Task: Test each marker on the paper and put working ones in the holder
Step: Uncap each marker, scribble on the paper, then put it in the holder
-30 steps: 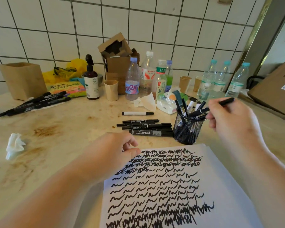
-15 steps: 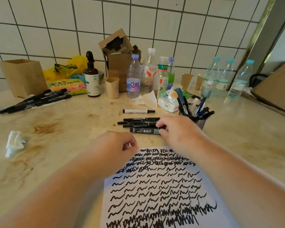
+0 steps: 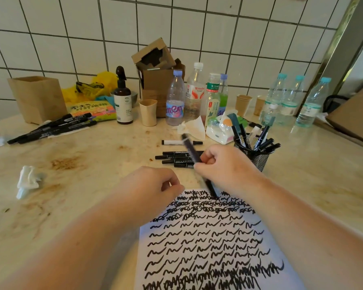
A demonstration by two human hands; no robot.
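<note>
My right hand [image 3: 224, 164] grips a black marker [image 3: 191, 151], blurred and tilted, its lower end at the top edge of the white paper [image 3: 291, 248] that is covered in black squiggles. My left hand [image 3: 153, 185] rests loosely curled at the paper's top left corner and holds nothing. Several black markers [image 3: 176, 158] lie in a row just behind my hands, with a white marker [image 3: 172, 142] beyond them. The black mesh holder [image 3: 258, 158] stands right of my right hand with several markers in it.
Another bunch of black markers [image 3: 55, 127] lies at the far left by a brown box [image 3: 38, 97]. Bottles [image 3: 175, 97], paper cups [image 3: 148, 111], a tissue pack [image 3: 220, 130] and cardboard line the tiled wall. A crumpled tissue [image 3: 27, 181] lies at left.
My right hand dropped a marker into the holder, reached to the row of markers, and now holds one lifted over the paper's top edge. My left hand stayed put.
</note>
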